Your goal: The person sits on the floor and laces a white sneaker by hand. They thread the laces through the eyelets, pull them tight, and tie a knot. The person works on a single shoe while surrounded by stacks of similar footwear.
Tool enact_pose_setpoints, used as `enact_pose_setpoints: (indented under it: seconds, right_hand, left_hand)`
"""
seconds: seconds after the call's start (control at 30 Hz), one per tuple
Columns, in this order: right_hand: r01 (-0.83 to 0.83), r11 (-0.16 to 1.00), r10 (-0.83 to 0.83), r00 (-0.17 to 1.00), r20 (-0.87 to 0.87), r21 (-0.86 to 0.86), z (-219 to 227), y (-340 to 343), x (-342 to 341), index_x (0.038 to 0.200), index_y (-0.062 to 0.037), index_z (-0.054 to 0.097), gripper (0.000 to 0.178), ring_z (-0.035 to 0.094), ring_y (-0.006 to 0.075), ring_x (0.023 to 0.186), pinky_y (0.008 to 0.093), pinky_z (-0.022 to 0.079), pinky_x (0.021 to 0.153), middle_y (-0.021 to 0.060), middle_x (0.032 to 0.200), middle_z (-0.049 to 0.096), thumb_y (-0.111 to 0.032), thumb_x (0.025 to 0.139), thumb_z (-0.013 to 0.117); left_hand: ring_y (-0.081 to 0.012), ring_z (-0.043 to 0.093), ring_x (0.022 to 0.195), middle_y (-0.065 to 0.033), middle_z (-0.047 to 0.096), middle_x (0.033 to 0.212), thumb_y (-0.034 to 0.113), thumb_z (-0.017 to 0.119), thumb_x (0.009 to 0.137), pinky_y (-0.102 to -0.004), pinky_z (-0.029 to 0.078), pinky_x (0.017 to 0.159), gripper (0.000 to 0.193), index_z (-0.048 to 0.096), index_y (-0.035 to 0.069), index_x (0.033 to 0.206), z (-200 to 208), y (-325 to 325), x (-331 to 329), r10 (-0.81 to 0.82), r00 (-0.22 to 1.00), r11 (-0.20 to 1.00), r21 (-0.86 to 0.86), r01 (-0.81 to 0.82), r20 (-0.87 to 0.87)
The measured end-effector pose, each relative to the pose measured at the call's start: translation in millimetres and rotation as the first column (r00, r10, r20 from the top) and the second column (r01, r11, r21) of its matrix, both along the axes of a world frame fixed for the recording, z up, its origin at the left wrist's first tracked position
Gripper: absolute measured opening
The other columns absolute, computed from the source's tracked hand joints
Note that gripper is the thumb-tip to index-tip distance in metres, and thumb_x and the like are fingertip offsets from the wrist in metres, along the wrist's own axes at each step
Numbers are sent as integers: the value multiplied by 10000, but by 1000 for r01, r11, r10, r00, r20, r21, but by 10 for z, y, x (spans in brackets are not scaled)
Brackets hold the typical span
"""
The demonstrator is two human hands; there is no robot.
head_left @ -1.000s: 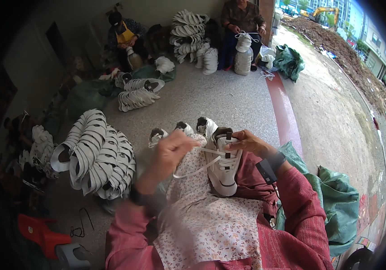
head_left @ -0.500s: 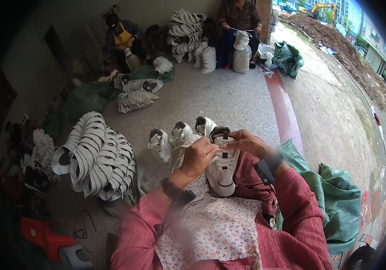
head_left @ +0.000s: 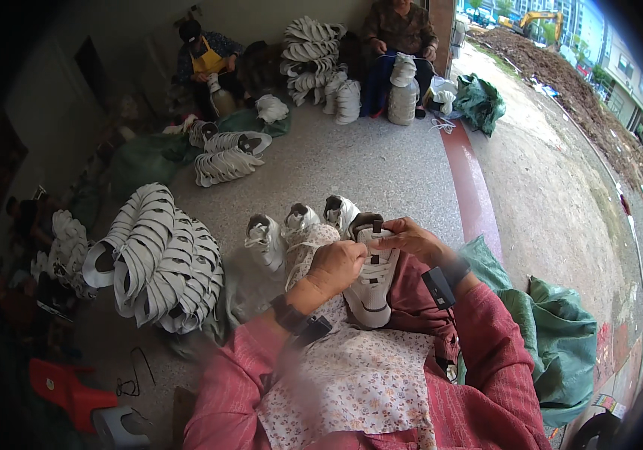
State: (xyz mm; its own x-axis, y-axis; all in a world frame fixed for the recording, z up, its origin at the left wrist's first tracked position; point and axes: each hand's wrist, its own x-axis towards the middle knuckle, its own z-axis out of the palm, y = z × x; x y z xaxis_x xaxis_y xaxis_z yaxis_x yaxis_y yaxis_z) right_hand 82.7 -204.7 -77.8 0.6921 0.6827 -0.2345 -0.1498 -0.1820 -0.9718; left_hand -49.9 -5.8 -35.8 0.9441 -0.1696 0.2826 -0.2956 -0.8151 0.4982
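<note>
A white-and-grey lace-up sneaker (head_left: 371, 300) with a dark collar lining stands on my lap, its toe toward me. My left hand (head_left: 336, 266) is closed in a pinch beside its upper eyelets, seemingly on the white shoelace; its fingertips partly hide what they hold. My right hand (head_left: 411, 238) grips the top of the sneaker near the tongue, thumb and fingers pressed together. White laces cross the front below my hands. Just beyond my left hand stand several similar white shoes, among them a laced one (head_left: 263, 238).
Nested stacks of white shoe uppers (head_left: 164, 262) stand at the left, others (head_left: 227, 159) farther back. Green sacks (head_left: 557, 337) lie at my right. Two people sit at the back, one in a yellow apron (head_left: 206, 61). A red stool (head_left: 70, 390) is at the lower left.
My left hand has turned slightly and moved a little right and up, toward the sneaker's eyelets. My right hand has barely moved. A person at the back has lowered a stretched white lace.
</note>
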Motion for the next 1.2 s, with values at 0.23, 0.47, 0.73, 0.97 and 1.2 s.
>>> enact_pose_setpoints:
  seconds: [0.23,0.47,0.73,0.97,1.2]
  right_hand:
    - [-15,999,13,999,37,36,-12,38,0,1103,12,714,286,677,106,860,257,521,797,48,957,740,-158,879,771]
    - [-66,996,67,998,-5,62,325,16,-138,1086,30,698,287,669,116,837,253,515,798,43,934,727,-154,877,770]
    - [141,987,-157,846,510,71,412,125,-364,1027,-94,688,182,636,174,1009,364,465,897,59,1063,682,-135,861,747]
    - [194,939,232,249,940,-283,617,245,-766,825,-147,754,110,493,263,1217,436,344,1007,51,1220,599,-183,721,756]
    - [87,938,309,223,924,-335,547,188,-703,867,-141,761,132,368,315,1398,496,244,1151,80,1401,538,-194,753,723]
  left_hand:
    - [-348,680,828,-124,700,848,200,636,863,-458,527,759,136,722,95,874,81,-23,76,15,995,999,51,-10,-97]
    - [-212,677,764,-105,699,823,144,723,845,-328,511,694,102,729,49,882,87,166,15,-11,1000,868,-496,8,-4]
    - [-116,611,751,-22,676,803,89,712,884,-272,493,693,77,717,12,891,55,228,-251,78,997,931,-360,-64,25]
    - [-91,571,786,-2,561,889,45,722,881,-232,471,677,55,706,15,924,158,387,-443,75,992,824,-567,-2,105]
    - [-83,571,775,1,560,856,38,727,874,-236,472,666,47,705,20,912,220,349,-537,-29,997,818,-572,69,78]
